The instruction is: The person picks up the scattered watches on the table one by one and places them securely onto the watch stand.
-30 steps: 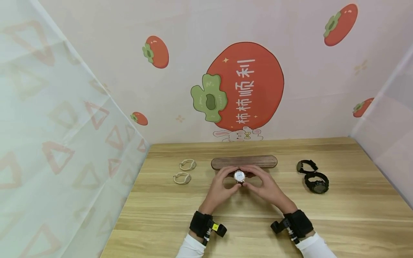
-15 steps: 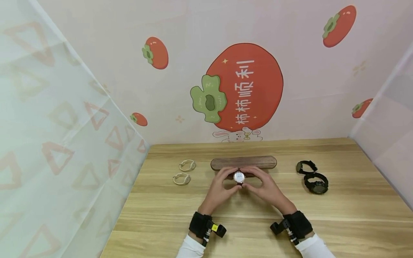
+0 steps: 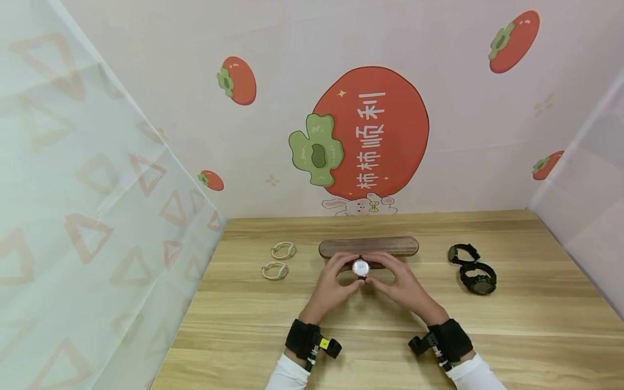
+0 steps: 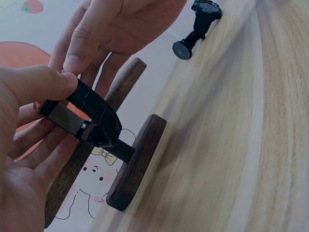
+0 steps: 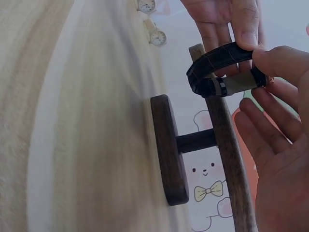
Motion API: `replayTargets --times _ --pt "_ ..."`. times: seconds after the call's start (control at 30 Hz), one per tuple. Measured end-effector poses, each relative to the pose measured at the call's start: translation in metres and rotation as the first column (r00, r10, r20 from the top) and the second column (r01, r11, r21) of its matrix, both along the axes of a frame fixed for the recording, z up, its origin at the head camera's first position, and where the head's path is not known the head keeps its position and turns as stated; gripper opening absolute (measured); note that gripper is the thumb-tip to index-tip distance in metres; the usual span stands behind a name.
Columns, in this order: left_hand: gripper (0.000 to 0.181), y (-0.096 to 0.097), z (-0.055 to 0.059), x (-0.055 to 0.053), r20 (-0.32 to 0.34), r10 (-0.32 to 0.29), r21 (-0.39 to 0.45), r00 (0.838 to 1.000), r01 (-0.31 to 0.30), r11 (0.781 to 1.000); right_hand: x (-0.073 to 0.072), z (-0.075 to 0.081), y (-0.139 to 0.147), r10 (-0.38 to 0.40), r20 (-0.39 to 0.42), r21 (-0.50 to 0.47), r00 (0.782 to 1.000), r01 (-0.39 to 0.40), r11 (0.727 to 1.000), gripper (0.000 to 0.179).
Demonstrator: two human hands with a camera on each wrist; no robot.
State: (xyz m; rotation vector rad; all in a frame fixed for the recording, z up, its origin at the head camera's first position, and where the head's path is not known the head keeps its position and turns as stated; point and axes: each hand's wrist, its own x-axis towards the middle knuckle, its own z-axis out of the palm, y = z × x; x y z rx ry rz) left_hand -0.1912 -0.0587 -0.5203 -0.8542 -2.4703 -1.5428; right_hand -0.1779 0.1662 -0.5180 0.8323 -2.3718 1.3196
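Both hands hold a wristwatch [image 3: 361, 268] with a white round dial. Its dark leather strap [image 4: 99, 110] forms a closed loop. My left hand [image 3: 331, 290] pinches the watch from the left, thumb at the near end and fingers at the far end. From the other side, my right hand [image 3: 405, 288] pinches it the same way. Close behind the watch stands a dark wooden watch stand, its long bar [image 3: 369, 245] raised on a short post over a rounded base [image 5: 169, 150]. The loop appears in front of the bar, not around it.
Two light-coloured watches, a farther one [image 3: 284, 250] and a nearer one [image 3: 275, 271], lie left on the wooden table [image 3: 234, 336]. To the right lie a black watch [image 3: 463, 253] and a chunkier black watch [image 3: 479, 279]. A printed backdrop [image 3: 273, 135] rises behind the table.
Both hands keep their hold on the watch in nearly the same place. The dial tilts or shifts very slightly; the other watches and the stand stay put.
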Motion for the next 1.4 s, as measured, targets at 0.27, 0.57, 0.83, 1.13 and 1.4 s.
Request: replayTargets --times 0.27,0.57,0.83,1.13,1.4 --pt "0.059 -0.004 0.001 -0.002 -0.023 0.028 -0.039 0.999 -0.029 0.999 -0.005 0.01 0.011 -0.079 -0.028 0.084 0.996 0.081 0.993 0.053" --pt "0.058 -0.009 -0.002 -0.003 -0.047 0.029 -0.055 0.998 -0.032 0.998 -0.018 0.013 0.033 -0.228 -0.14 0.091 0.964 0.242 0.966 0.046" --pt "0.059 -0.016 -0.003 -0.003 -0.048 0.047 -0.055 0.998 -0.049 0.997 -0.023 0.007 0.052 -0.318 -0.154 0.084 0.936 0.333 0.939 0.044" --pt "0.06 -0.027 -0.007 -0.006 -0.105 0.05 -0.026 0.993 -0.053 0.998 -0.025 -0.003 0.066 -0.383 -0.068 0.112 0.921 0.388 0.915 0.052" --pt "0.061 -0.037 -0.01 -0.01 -0.104 0.087 -0.004 0.991 -0.088 0.996 -0.024 -0.005 0.069 -0.42 -0.008 0.126 0.908 0.418 0.9 0.052"
